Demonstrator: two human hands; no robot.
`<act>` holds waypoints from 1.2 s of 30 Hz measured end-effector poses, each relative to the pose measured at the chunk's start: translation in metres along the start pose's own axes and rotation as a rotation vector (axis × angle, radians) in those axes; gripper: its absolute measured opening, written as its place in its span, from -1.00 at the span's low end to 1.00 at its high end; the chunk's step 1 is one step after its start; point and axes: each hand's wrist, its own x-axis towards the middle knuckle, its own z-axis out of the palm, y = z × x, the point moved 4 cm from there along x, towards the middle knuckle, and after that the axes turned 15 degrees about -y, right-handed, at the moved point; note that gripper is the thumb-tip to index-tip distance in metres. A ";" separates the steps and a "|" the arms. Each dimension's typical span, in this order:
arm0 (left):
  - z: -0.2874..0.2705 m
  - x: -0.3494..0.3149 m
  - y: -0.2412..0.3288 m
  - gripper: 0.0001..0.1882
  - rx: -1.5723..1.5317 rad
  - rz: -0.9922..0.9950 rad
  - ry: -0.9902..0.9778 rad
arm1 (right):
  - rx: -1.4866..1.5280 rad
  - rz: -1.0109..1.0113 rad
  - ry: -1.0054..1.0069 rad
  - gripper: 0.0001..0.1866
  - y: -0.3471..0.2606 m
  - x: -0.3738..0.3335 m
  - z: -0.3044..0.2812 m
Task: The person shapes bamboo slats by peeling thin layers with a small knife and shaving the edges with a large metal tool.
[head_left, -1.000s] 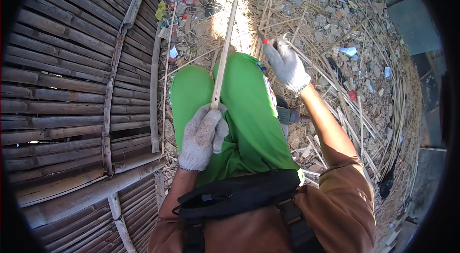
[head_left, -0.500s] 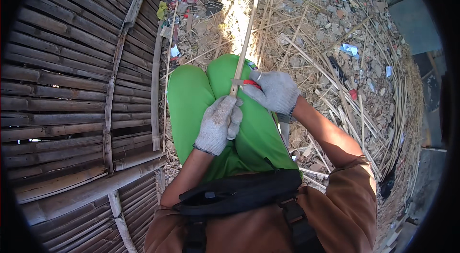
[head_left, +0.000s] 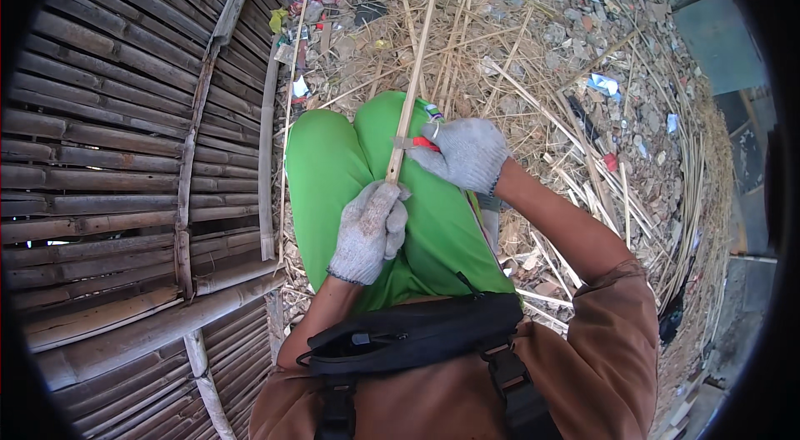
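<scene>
A long, pale bamboo strip [head_left: 415,82] slants away from me across my green-trousered thighs [head_left: 329,182]. Its near end is in my left hand [head_left: 368,227], which wears a whitish knitted glove soiled with brown and has its fingers closed around the strip. My right hand [head_left: 467,152], gloved the same way, grips the red handle of a knife [head_left: 404,142]. The short grey blade lies across the strip just beyond my left hand, touching it. Most of the handle is hidden under the right fingers.
A bamboo slat wall [head_left: 108,148] rises close on my left. Bamboo strips [head_left: 583,148], straw and rubble cover the ground ahead and to the right, with scraps of litter [head_left: 604,86] among them. A black waist bag [head_left: 417,332] lies across my lap.
Both hands have shifted slightly left, the left one also a little toward me, drawing the strip along. The blade stays against the strip. The bright sunlit patch on the ground ahead has faded.
</scene>
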 end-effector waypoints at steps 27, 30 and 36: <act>-0.030 0.065 0.073 -0.65 -0.240 0.192 -0.396 | -0.016 -0.197 0.133 -0.54 0.004 0.054 -0.086; -0.034 0.065 0.045 -0.75 -0.272 0.092 -0.282 | -0.062 -0.118 0.001 -0.58 0.002 0.053 -0.051; -0.045 0.071 0.023 -0.83 -0.126 0.046 -0.065 | 0.231 -0.015 -0.082 -0.64 0.016 0.051 -0.009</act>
